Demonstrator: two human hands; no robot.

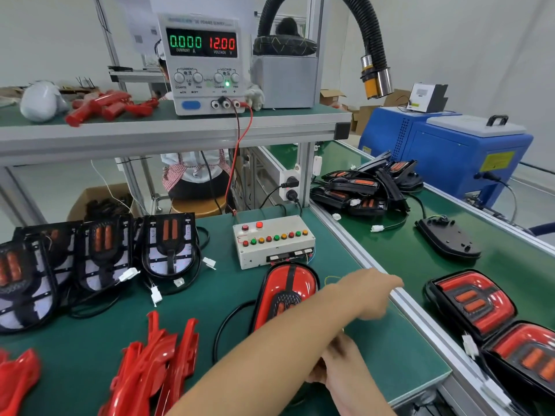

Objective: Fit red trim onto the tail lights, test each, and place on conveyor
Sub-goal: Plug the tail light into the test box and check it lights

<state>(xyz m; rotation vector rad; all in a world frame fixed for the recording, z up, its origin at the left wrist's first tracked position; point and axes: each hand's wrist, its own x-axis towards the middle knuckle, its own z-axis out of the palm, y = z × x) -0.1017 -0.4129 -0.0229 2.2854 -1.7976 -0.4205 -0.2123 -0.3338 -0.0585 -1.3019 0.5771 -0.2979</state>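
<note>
1. A tail light with a glossy red trim and a black centre strip (pixel 286 291) lies face up on the green bench mat (pixel 228 283), just in front of the white test box with coloured buttons (pixel 273 240); its black cable loops off to the left.
2. The left hand (pixel 371 291) reaches across this light toward the aluminium rail (pixel 354 253) between bench and conveyor, its forearm covering the light's lower part. Its fingers point down and look blurred, so I cannot tell whether they hold anything.
3. The right hand (pixel 333 360) sits low, mostly hidden under the left forearm (only blurred knuckles show), and its fingers cannot be read either.
4. On the green conveyor belt (pixel 390 250) to the right lie two finished red-lensed tail lights (pixel 476 301) touching each other, a black housing face down (pixel 449 238) farther along, and a heap of black lights (pixel 366 184) beyond it.
5. Left on the bench, untrimmed black tail lights with white circuit boards (pixel 168 247) stand in a row, and loose red plastic trims (pixel 156 361) lie piled at the near edge.
6. On the shelf above, a grey bench power supply (pixel 204 64) reads 0.000 and 12.00, its red lead running down toward the test box.
</note>
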